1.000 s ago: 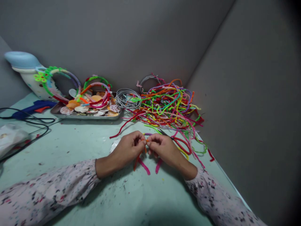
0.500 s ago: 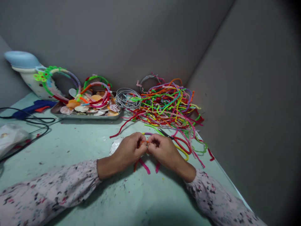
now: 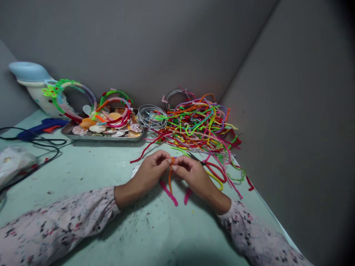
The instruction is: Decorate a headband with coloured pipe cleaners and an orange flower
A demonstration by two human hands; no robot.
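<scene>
My left hand (image 3: 153, 168) and my right hand (image 3: 191, 173) meet at the middle of the table, fingertips almost touching. Both pinch an orange pipe cleaner (image 3: 170, 181), whose loose end hangs down between them. Below the hands two bright pink pipe cleaner ends (image 3: 169, 194) stick out toward me; the rest of that piece is hidden by my hands. A bit of purple shows just above the fingertips. Scissors with red handles (image 3: 216, 171) lie right beside my right hand, partly behind it.
A heap of coloured pipe cleaners (image 3: 199, 122) lies at the back, next to coiled grey wire (image 3: 152, 116). A metal tray (image 3: 102, 138) holds shells and fuzzy rings. At left are a blue glue gun (image 3: 41, 129), black cable (image 3: 52, 146), plastic bag (image 3: 16, 160) and blue-lidded container (image 3: 30, 72).
My fingers have shifted slightly upward and loosened around the orange pipe cleaner. Its tail now hangs between my hands, where before it showed lower left beneath my left hand.
</scene>
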